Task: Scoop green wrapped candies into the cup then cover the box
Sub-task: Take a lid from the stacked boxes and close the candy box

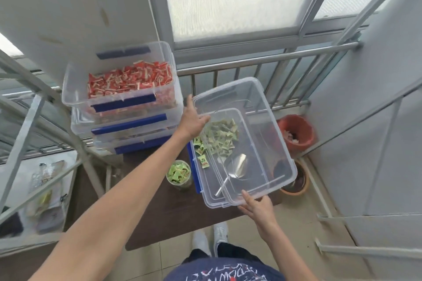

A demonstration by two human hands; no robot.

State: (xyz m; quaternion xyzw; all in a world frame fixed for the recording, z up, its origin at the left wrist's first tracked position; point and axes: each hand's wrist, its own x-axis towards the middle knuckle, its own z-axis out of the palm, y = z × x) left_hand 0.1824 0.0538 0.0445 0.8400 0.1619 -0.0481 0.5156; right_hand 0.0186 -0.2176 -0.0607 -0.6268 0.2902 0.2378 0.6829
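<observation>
Clear plastic lid hangs tilted over the box, left hand clamped on its far edge, right hand on the near edge, likely to align it. Between them lie green candies and scoop; the filled cup stands left of the right hand on the counter.

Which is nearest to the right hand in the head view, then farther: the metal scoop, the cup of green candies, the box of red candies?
From the right hand:
1. Metal scoop, just beyond it, inside the clear box.
2. Cup of green candies, to the left on the table.
3. Box of red candies, far left, top of the stack.
</observation>
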